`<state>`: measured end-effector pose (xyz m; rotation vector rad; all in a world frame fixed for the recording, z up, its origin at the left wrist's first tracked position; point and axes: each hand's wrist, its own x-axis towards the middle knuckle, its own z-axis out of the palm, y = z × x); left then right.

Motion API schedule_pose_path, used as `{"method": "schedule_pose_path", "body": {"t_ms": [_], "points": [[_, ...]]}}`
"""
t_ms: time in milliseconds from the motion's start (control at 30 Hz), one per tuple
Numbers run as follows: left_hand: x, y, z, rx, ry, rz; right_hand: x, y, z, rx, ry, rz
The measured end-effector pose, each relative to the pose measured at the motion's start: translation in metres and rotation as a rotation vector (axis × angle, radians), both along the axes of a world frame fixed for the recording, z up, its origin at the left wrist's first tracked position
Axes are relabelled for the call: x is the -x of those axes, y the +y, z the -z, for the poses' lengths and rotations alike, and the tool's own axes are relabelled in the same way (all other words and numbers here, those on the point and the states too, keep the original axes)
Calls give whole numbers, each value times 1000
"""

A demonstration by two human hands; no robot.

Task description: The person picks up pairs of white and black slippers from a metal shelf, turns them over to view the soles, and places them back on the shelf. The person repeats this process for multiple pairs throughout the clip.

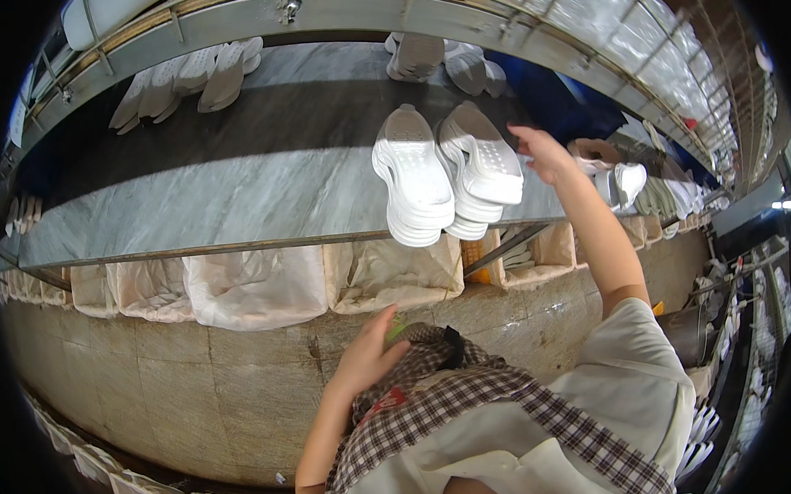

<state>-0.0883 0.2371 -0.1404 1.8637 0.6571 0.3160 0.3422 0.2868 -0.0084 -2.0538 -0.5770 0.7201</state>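
Note:
Two neat stacks of white shoe soles stand side by side on the grey bench: a left stack (413,174) and a right stack (483,159). My right hand (542,155) reaches over the bench just right of the right stack, index finger stretched out, holding nothing that I can see. Close to my body, my left hand (367,355) hovers by the checked apron (460,397), thumb apart from the fingers and nothing visible in it. A small green item (398,328) shows at the apron beside its fingertips.
More soles (192,73) lie at the bench's far left, others (417,56) at its back edge, and several pairs (624,181) to the right. Lined bins (255,286) line the floor under the bench's front edge (195,253). A metal rail (334,20) crosses above.

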Motion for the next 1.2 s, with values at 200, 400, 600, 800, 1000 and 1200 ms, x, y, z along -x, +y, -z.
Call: {"method": "schedule_pose_path", "body": {"t_ms": [200, 400, 600, 800, 1000, 1200], "points": [[-15, 18, 18, 123, 4, -196, -98, 149, 24, -255, 274, -189], [-13, 8, 45, 251, 0, -606, -177, 297, 109, -200, 14, -513], [-11, -20, 65, 463, 44, -843, -141, 315, 140, -551, -759, -923], [-17, -13, 70, 338, 147, -787, -130, 311, 84, -447, -383, -1045], [-2, 14, 57, 161, 195, -677, -71, 277, 39, -274, 1173, -15], [22, 60, 16, 66, -102, -668, 49, 176, -12, -94, 1090, -332]]}}
